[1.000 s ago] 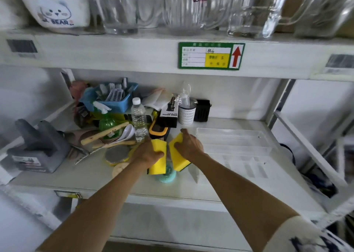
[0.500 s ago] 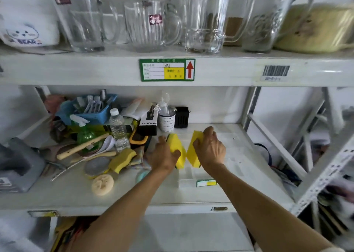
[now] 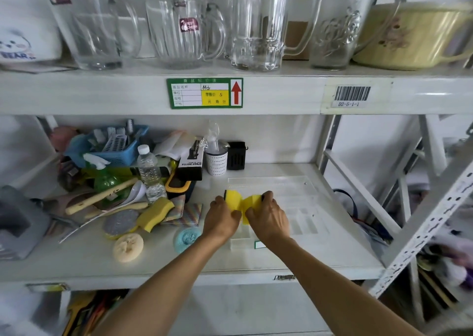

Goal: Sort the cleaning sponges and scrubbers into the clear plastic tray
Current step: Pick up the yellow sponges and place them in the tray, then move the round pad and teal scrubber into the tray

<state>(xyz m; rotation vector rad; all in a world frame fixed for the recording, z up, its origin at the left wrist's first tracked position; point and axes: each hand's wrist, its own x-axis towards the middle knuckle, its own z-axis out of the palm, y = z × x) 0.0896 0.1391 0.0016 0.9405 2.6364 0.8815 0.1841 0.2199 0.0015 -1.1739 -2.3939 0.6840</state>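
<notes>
My left hand [image 3: 221, 219] grips one yellow sponge [image 3: 233, 200] and my right hand [image 3: 268, 216] grips a second yellow sponge [image 3: 252, 204]. Both sponges are low over the left end of the clear plastic tray [image 3: 302, 195], side by side and touching. On the shelf to the left lie another yellow sponge [image 3: 154, 214], a round grey scrubber [image 3: 120, 222], a beige round loofah pad [image 3: 128, 247] and a round teal scrubber [image 3: 186, 238]. A striped cloth [image 3: 189, 214] lies between them and the tray.
Behind the loose scrubbers stand a water bottle [image 3: 149, 172], a green spray bottle [image 3: 106, 179], a blue basket [image 3: 112, 146], a wooden-handled tool [image 3: 102, 195], a white cup [image 3: 217, 160] and a black box [image 3: 236, 155]. Glass mugs fill the upper shelf. A grey device [image 3: 18, 223] sits far left.
Both hands carried the two yellow sponges from the shelf's clutter rightward and lowered them over the tray's left end. The view also shifted right and up.
</notes>
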